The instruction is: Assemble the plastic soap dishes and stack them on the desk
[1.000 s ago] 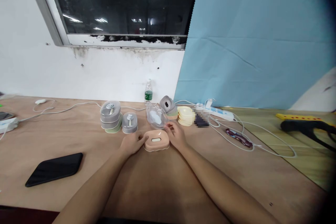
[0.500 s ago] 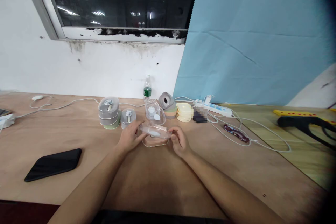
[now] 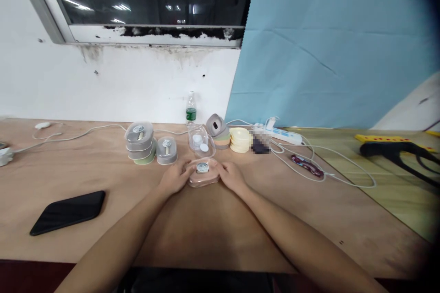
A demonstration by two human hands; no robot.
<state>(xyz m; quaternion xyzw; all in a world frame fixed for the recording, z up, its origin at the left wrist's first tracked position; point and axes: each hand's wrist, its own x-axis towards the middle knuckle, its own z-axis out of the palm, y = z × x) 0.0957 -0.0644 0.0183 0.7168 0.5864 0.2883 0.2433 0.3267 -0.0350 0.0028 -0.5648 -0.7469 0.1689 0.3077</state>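
Note:
A clear plastic lid (image 3: 208,165) with a round label sits over a shallow pink box (image 3: 200,183) on the table in front of me. My left hand (image 3: 176,177) grips the left side of the lid, its thumb along the near-left edge. From the opposite side my right hand (image 3: 232,176) holds the right edge, fingers partly hidden. Just behind lie more clear lids (image 3: 207,149) with white round pieces. Left of these stands a grey lidded box (image 3: 167,151), and beside it a stack of grey and green boxes (image 3: 140,143).
Yellow boxes (image 3: 240,140) are stacked to the right, beside a tilted grey box (image 3: 216,125). A water bottle (image 3: 190,109) stands by the wall. A black phone (image 3: 68,212) lies at left; a power strip (image 3: 283,135) and cables run along the right.
The clear lid has come down from above the pink box onto it, turning flat with its label upward. Both hands have lowered with it. The camera view has shifted slightly.

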